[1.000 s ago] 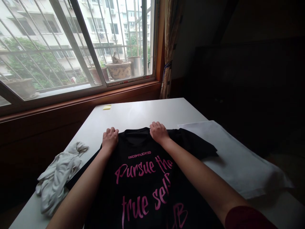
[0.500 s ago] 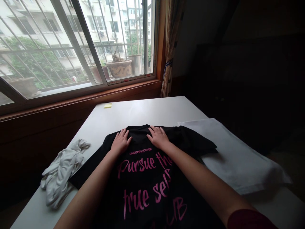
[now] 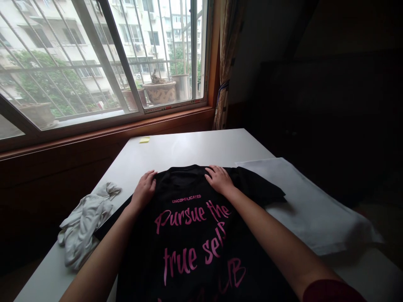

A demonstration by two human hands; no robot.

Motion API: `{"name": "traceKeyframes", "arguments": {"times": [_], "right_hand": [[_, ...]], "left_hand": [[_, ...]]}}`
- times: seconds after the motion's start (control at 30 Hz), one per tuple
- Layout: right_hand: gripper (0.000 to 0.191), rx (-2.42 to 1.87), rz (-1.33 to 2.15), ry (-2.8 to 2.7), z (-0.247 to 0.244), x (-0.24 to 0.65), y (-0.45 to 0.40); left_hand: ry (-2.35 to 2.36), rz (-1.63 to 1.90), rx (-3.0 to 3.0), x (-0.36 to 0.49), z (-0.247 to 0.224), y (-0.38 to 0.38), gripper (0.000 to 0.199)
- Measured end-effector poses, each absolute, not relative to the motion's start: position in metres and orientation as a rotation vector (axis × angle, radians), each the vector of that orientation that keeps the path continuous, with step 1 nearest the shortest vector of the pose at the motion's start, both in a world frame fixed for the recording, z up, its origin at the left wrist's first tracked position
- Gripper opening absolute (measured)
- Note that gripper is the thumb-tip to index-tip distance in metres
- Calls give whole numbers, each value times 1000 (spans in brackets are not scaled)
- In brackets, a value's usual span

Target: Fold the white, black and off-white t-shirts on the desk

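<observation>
A black T-shirt [image 3: 189,235] lies spread on the white table [image 3: 189,147], collar away from me, with pink lettering facing up. My left hand [image 3: 145,188] rests on its left shoulder edge, fingers extended and thumb a little apart. Flat on the upper right of the shirt, near the collar, is my right hand [image 3: 219,179], its fingers spread. Neither hand appears to pinch the fabric. Part of the left sleeve is covered by my left forearm.
A crumpled pale cloth [image 3: 86,226] lies at the table's left edge. White fabric [image 3: 299,201] is laid flat on the right, partly under the right sleeve. A yellow sticky note [image 3: 144,140] is near the far left corner. Behind stand a barred window [image 3: 103,63] and a curtain [image 3: 224,84].
My left hand has slid left from beside the collar to the shoulder edge. My right hand has moved slightly right. The shirt's left side has shifted inward a little, baring some table.
</observation>
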State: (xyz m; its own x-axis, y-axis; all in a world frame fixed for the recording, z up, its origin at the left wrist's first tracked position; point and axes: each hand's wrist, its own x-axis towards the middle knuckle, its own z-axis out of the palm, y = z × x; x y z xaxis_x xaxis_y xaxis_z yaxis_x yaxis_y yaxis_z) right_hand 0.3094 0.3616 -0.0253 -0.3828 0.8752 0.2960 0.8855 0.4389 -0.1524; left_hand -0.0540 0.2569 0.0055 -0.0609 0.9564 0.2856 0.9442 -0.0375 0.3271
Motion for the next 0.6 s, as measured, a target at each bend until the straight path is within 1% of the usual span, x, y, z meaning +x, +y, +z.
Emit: {"name": "traceKeyframes", "arguments": {"times": [0.07,0.17,0.23,0.37,0.43,0.53,0.6], "right_hand": [[48,-1521,-43,-2360,-25,315,362],[48,-1540,-39,-2353,-24,320,363],[48,-1548,-36,-2347,-23,321,362],[48,-1553,-28,-2339,-22,321,361],[48,-1556,-25,-2333,-22,321,360],[47,-1563,-20,-2325,-23,322,359],[46,-1567,-18,-2322,-23,324,357]], "left_hand": [[2260,674,2050,-78,14,246,49],[2348,531,1905,-112,25,230,47],[2358,411,1826,-127,31,221,45],[2318,219,1701,-139,37,207,48],[2297,141,1650,-138,38,203,41],[2281,64,1638,-132,39,201,23],[2283,58,1663,-129,41,201,18]]}}
